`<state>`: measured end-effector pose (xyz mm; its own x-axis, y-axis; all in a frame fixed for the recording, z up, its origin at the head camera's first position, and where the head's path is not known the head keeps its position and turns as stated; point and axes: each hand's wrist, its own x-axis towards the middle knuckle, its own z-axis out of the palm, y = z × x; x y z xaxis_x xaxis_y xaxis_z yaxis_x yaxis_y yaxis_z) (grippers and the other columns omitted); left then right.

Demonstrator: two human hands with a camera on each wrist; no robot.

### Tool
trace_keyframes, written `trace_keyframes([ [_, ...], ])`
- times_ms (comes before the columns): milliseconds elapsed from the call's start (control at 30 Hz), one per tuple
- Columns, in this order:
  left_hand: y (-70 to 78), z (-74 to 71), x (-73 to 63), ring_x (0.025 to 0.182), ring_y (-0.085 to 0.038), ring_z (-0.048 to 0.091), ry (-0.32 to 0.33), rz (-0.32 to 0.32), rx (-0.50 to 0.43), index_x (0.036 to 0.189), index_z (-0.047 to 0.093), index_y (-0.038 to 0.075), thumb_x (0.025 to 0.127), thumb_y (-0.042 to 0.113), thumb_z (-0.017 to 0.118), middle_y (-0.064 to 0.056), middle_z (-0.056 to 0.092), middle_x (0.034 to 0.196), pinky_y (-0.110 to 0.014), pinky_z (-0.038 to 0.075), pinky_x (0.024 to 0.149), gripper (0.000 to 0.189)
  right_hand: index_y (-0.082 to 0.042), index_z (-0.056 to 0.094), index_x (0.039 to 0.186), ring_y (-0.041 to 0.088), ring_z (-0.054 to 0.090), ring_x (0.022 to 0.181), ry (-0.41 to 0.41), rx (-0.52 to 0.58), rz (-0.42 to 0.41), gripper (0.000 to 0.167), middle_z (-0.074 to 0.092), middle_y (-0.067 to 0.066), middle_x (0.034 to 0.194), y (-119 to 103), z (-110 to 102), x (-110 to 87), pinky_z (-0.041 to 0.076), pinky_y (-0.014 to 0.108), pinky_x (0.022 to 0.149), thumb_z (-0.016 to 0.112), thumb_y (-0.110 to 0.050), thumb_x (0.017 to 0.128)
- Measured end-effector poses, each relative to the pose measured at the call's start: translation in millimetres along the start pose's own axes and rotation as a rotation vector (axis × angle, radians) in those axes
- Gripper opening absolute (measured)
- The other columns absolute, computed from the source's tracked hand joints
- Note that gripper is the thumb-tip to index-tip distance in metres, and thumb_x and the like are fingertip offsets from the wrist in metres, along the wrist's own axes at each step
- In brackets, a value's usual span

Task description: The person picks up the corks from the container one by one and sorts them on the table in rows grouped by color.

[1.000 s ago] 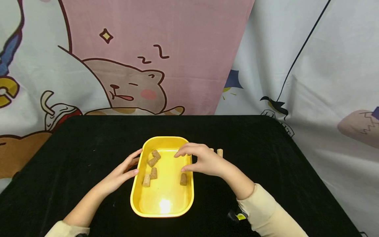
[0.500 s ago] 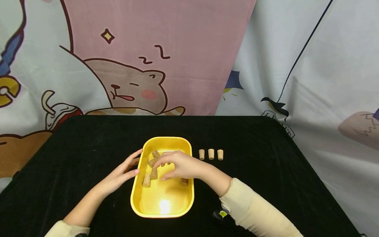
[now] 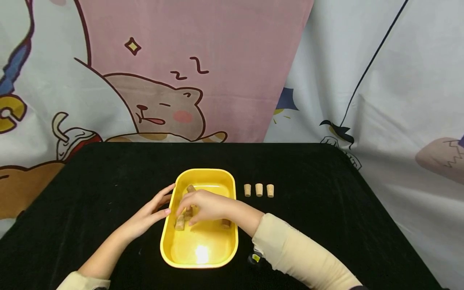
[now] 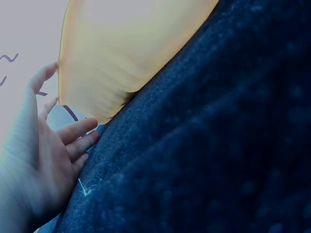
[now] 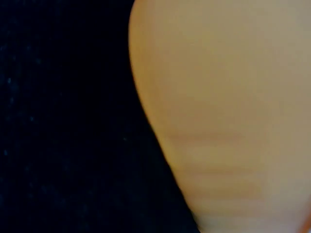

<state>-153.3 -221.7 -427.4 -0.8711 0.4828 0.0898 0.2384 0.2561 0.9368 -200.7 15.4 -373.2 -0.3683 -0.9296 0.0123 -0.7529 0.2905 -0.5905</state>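
Your right hand has moved left across the tray; whether it grips anything is unclear. Brown, tapered corks lie just under it. Your straight-fingered left hand touches the tray's side.

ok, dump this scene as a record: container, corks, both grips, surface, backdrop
container: yellow tray
corks outside: three in a row, right of tray
corks inside: at least four visible, some partly hidden
left grip: touching tray's left side
right grip: over corks inside, hold unclear
surface: black cloth
backdrop: cartoon-print curtain
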Motion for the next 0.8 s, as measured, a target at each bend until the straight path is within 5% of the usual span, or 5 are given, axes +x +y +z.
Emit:
trace_keyframes([
  [267, -1.5, 0.4, 0.3, 0.13, -0.049, 0.033, -0.001, 0.015, 0.008, 0.153, 0.017, 0.02, 0.1, 0.014, 0.046, -0.03, 0.031, 0.146, -0.059, 0.042, 0.093, 0.061, -0.013, 0.071, 0.11, 0.005, 0.052, 0.091, 0.007, -0.031, -0.059, 0.031, 0.065, -0.01, 0.102, 9, 10, 9.4, 0.04, 0.013, 0.085, 0.078, -0.012, 0.08],
  [800, -0.6, -0.1, 0.1, 0.13, -0.051, 0.032, -0.001, 0.002, 0.014, 0.153, 0.016, 0.02, 0.101, 0.015, 0.045, -0.03, 0.029, 0.147, -0.058, 0.043, 0.093, 0.06, -0.018, 0.072, 0.104, 0.004, 0.049, 0.09, -0.037, -0.112, 0.025, 0.027, 0.063, -0.016, 0.095, 8, 15, 16.5, 0.036, 0.013, 0.085, 0.079, -0.017, 0.078],
])
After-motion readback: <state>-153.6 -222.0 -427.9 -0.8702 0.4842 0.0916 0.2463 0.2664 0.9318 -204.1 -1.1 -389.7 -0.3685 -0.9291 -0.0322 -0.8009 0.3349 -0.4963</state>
